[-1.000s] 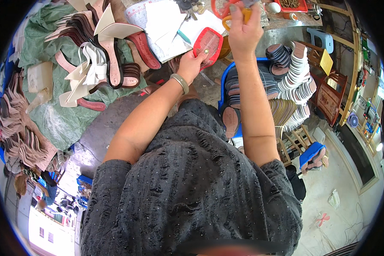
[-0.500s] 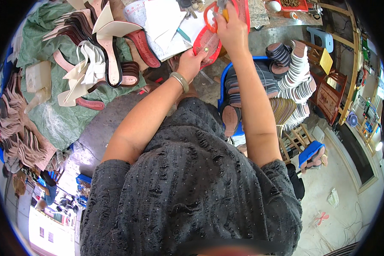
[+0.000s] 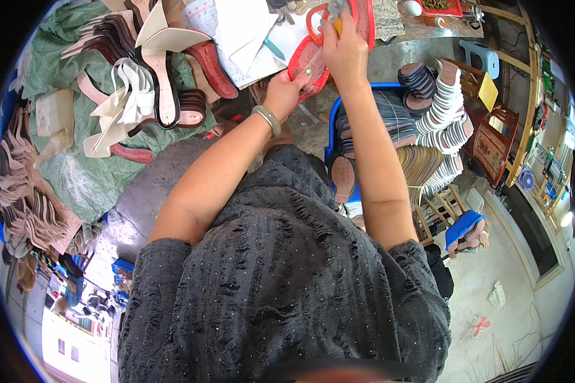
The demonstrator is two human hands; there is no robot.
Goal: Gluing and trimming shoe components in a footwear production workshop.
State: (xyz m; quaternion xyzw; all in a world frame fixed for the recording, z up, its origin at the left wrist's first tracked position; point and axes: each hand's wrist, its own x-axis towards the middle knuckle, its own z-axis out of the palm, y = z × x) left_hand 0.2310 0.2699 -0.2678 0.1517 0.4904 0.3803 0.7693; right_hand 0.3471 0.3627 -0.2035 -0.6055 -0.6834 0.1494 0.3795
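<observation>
At the near edge of the work table, my left hand grips the heel end of a red-edged shoe sole, thumb on top. The sole runs up and right, passing under my right hand. That hand is closed round a plier-like tool with orange and yellow handles and a grey metal head. The head is over the far part of the sole, near the picture's top edge; its jaws cannot be made out. To the left of the sole lie loose white papers and a teal pen.
Shoe soles with pale straps stand on green cloth at the left. A blue crate packed with stacked soles stands right of my lap. Further right are a blue stool and a wooden chair.
My right hand and the tool have shifted slightly downward and left over the sole. My left hand keeps its grip, and the whole view has moved a little.
</observation>
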